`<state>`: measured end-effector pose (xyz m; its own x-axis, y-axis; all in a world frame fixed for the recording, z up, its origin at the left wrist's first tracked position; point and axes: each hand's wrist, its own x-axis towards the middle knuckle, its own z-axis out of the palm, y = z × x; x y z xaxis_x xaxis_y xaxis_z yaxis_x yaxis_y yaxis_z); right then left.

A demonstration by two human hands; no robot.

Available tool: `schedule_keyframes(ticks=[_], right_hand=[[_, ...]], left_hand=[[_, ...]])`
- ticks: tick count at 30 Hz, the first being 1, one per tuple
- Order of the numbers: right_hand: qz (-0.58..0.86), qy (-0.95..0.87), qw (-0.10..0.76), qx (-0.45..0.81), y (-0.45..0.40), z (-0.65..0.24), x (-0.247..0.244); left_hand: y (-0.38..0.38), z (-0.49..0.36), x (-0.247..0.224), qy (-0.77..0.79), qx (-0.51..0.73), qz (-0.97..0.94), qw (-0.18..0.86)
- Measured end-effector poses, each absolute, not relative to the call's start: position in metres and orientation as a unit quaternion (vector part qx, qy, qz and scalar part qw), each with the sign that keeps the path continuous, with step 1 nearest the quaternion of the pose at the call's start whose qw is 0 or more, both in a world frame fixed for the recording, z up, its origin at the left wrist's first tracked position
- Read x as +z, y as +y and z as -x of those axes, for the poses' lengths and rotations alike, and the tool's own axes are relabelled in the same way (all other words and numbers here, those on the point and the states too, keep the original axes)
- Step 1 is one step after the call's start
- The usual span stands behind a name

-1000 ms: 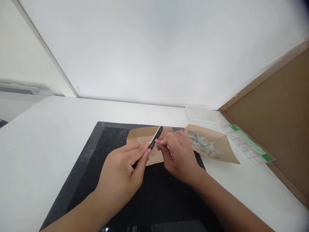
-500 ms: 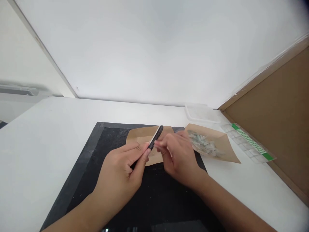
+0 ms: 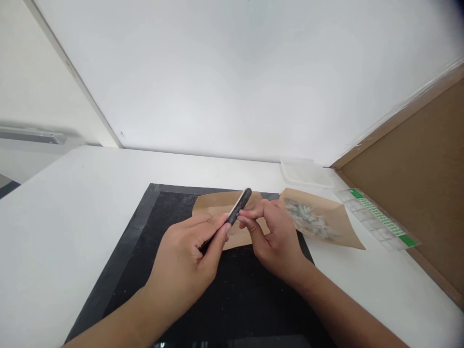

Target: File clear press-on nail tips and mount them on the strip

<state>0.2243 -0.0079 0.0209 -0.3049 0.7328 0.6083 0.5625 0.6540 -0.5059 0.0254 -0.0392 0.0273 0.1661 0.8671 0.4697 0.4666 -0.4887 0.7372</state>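
Note:
My left hand (image 3: 192, 251) is closed around a nail file (image 3: 240, 205), black-faced with a white edge and a rounded tip, which slants up and to the right. My right hand (image 3: 273, 232) is in a pinch against the file's right side, fingertips close to its dark face. Whatever small thing those fingertips may hold is too small to make out. Beneath both hands lies a brown paper sheet (image 3: 210, 203) with tiny bits on it, on a black mat (image 3: 145, 241). Some of the sheet is hidden by my hands.
To the right, a second brown paper (image 3: 350, 232) carries a pile of small clear pieces (image 3: 311, 220). A clear compartment case with a green label strip (image 3: 380, 220) lies beside a brown board (image 3: 413, 159). At the back is a shallow translucent tray (image 3: 308, 175), near the white wall (image 3: 224, 87).
The right fingertips have shifted slightly along the file, from a blur to a steadier pinch. My left hand keeps its hold. The whole view has shifted a little.

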Motion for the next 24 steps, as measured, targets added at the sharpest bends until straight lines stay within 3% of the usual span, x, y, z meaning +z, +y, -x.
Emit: schedule_keyframes(ticks=[10,19,24], right_hand=[[0.410,-0.789,0.446,0.106,-0.0101,-0.2239,0.0209],[0.431,-0.747,0.457,0.219,-0.0106,-0.2261,0.0135],[0.424,-0.752,0.457,0.213,-0.0111,-0.2266,0.0131]], left_hand=[[-0.0403,-0.0265,0.0289,0.450,0.466,-0.727,0.226],[-0.0416,-0.0262,0.0280,0.457,0.449,-0.731,0.235],[-0.0412,-0.0274,0.0281,0.454,0.451,-0.736,0.220]])
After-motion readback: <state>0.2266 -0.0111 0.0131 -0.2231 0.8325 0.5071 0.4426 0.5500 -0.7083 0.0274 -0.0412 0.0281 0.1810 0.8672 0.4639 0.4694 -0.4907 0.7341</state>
